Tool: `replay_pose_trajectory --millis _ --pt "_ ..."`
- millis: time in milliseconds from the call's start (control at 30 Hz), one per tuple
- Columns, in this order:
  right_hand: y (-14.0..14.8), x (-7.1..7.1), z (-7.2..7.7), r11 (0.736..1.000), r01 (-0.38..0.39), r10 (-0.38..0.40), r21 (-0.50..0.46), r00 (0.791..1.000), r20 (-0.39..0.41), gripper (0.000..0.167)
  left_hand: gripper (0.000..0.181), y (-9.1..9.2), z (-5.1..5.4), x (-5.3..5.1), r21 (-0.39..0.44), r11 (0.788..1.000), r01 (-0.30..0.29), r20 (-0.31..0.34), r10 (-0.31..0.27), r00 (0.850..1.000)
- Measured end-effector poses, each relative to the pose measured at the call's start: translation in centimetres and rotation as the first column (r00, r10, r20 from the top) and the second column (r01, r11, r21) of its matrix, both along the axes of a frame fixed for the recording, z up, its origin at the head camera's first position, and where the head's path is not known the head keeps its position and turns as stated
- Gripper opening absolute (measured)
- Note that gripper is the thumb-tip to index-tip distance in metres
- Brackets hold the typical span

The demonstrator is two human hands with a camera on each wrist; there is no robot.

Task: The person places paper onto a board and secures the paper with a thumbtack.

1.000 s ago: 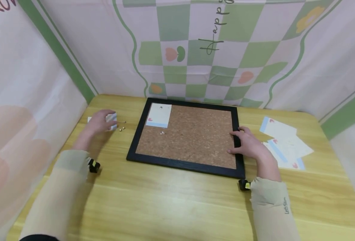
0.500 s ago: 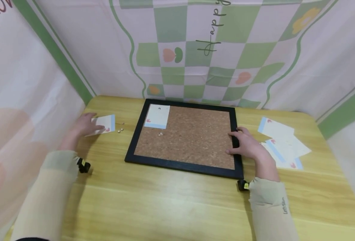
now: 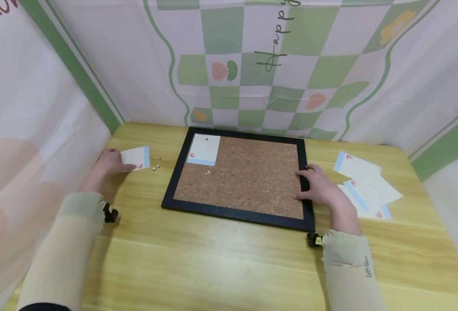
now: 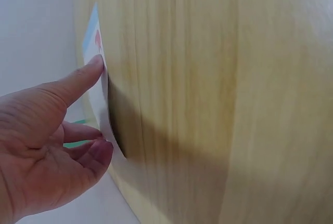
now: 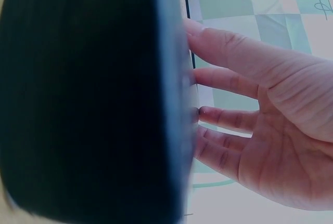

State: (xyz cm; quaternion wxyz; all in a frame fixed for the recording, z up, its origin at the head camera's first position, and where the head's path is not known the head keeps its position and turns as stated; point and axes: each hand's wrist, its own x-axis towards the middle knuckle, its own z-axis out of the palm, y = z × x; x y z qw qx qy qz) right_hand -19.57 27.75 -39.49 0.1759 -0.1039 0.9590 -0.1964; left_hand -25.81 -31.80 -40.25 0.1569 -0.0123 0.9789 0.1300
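Note:
At the table's left, my left hand (image 3: 107, 163) pinches a white card (image 3: 135, 157) with a blue end band and a small pink heart. In the left wrist view the thumb lies on the face of the card (image 4: 97, 96), which bows slightly, lifted off the wood along one edge. My right hand (image 3: 322, 185) rests on the right side of a black-framed cork board (image 3: 252, 181), thumb and fingers spread over the frame. Another card (image 3: 203, 152) lies at the board's upper left corner with a pushpin (image 3: 206, 139) at its top.
Metal pushpins (image 3: 158, 166) lie loose between the left card and the board. Small pins (image 3: 208, 172) sit on the cork below its card. Several overlapping cards (image 3: 376, 183) lie on the wooden table (image 3: 229, 263) at right. A patterned curtain (image 3: 260, 99) hangs behind.
My left hand has drawn back left from over the card, baring its blue band, and now pinches the card's left part. The right hand stays at the board's frame.

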Motion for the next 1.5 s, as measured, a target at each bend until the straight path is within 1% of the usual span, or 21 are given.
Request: replay_pose_trajectory --millis 33,133,233,367,467,533,633,733,833,867,933,967,1033,1100,1167,1200,1233,1267,1333,1500 --pt "0.0 0.0 0.0 1.0 -0.001 0.001 0.002 1.0 0.0 0.083 0.08 0.0 0.0 0.1 0.005 1.0 -0.01 0.002 0.01 1.0" --pt "0.0 0.0 0.0 1.0 -0.003 0.003 0.009 1.0 -0.001 0.083 0.078 -0.1 0.1 0.2 0.004 1.0 0.003 -0.005 -0.003 1.0" --pt "0.0 -0.1 0.1 1.0 -0.003 0.003 0.019 1.0 -0.001 0.084 0.078 -0.1 0.0 0.3 0.026 1.0 0.001 0.0 -0.001 1.0" --pt "0.0 0.0 0.1 1.0 -0.004 0.004 0.022 1.0 0.0 0.084 0.08 0.1 0.0 0.6 0.064 0.997 -0.047 0.026 0.046 0.999" --pt "-0.1 0.0 0.1 1.0 -0.008 0.008 0.02 1.0 -0.001 0.083 0.083 0.1 0.0 0.8 0.093 0.992 -0.087 0.031 0.084 0.996" --pt "0.0 0.0 0.0 1.0 -0.01 0.01 0.017 1.0 -0.002 0.083 0.088 0.2 -0.1 0.9 0.111 0.987 -0.113 0.022 0.111 0.994" --pt "0.1 0.0 0.0 1.0 -0.011 0.011 0.014 1.0 -0.003 0.083 0.102 0.1 -0.3 0.7 0.16 0.975 -0.153 -0.011 0.157 0.988" --pt "0.1 0.0 -0.1 1.0 -0.008 0.008 0.012 1.0 -0.002 0.082 0.114 0.0 -0.7 0.4 0.232 0.961 -0.153 -0.08 0.176 0.981" --pt "0.0 0.0 -0.1 1.0 -0.003 0.003 0.011 1.0 0.0 0.082 0.116 -0.1 -1.0 0.2 0.311 0.94 -0.137 -0.143 0.189 0.972" --pt "0.0 0.0 -0.1 1.0 -0.002 0.002 0.011 1.0 0.001 0.082 0.113 -0.2 -1.0 0.2 0.33 0.932 -0.146 -0.15 0.205 0.967" --pt "0.0 0.0 -0.1 1.0 0.0 0.0 0.009 1.0 0.0 0.081 0.103 -0.1 -0.9 0.3 0.365 0.913 -0.181 -0.156 0.252 0.955" --pt "0.0 0.0 -0.1 1.0 -0.001 0.001 0.009 1.0 0.0 0.081 0.098 -0.1 -0.8 0.4 0.386 0.9 -0.204 -0.153 0.281 0.948" --pt "0.0 0.0 0.0 1.0 -0.001 0.001 0.008 1.0 -0.004 0.081 0.086 0.1 -0.5 0.6 0.418 0.876 -0.24 -0.162 0.332 0.929" --pt "-0.1 0.0 -0.1 1.0 -0.001 0.001 0.007 1.0 -0.007 0.081 0.078 0.2 -0.2 0.8 0.449 0.853 -0.265 -0.184 0.378 0.907" --pt "-0.1 -0.1 -0.1 1.0 -0.003 0.003 0.009 1.0 -0.011 0.08 0.07 0.4 0.1 0.9 0.467 0.84 -0.277 -0.222 0.415 0.883" --pt "-0.1 -0.1 -0.1 1.0 -0.004 0.004 0.008 1.0 -0.012 0.08 0.068 0.4 0.2 0.9 0.464 0.841 -0.28 -0.244 0.425 0.872" --pt "-0.1 -0.1 -0.1 1.0 -0.006 0.006 0.009 1.0 -0.015 0.08 0.065 0.5 0.3 0.9 0.47 0.836 -0.284 -0.259 0.438 0.861" --pt "-0.1 -0.1 -0.1 1.0 -0.007 0.007 0.01 1.0 -0.014 0.08 0.063 0.5 0.4 0.8 0.473 0.833 -0.287 -0.27 0.447 0.853" --pt "-0.1 -0.1 -0.2 1.0 -0.008 0.008 0.009 1.0 -0.012 0.08 0.062 0.6 0.6 0.6 0.485 0.821 -0.302 -0.278 0.472 0.837" --pt "-0.1 -0.1 -0.1 1.0 -0.005 0.005 0.012 1.0 -0.006 0.08 0.066 1.0 1.1 0.0 0.514 0.776 -0.366 -0.262 0.548 0.794"
